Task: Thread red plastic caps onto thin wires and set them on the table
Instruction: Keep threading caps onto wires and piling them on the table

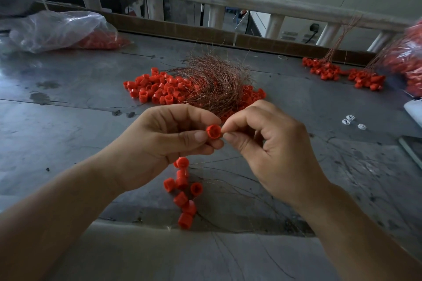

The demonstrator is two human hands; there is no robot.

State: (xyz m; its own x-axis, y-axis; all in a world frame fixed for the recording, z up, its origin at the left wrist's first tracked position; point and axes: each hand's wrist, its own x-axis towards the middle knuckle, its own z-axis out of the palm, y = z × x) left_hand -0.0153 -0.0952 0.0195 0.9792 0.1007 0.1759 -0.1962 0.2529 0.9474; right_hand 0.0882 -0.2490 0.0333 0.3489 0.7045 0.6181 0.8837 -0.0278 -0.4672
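Wire at right hand [269, 143] fingertips too thin to see; far-right cap bag [408, 61] blurred, cropped.

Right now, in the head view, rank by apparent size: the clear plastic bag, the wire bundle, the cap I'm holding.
1. clear plastic bag and wire bundle: look alike; bag lies farther, so unranked.
2. held cap: smallest by far.

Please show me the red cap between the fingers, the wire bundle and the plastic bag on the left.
red cap [213, 131]: head view, its open end.
wire bundle [212, 82]: head view, dense middle of strands.
plastic bag [57, 29]: head view, clear crumpled side.
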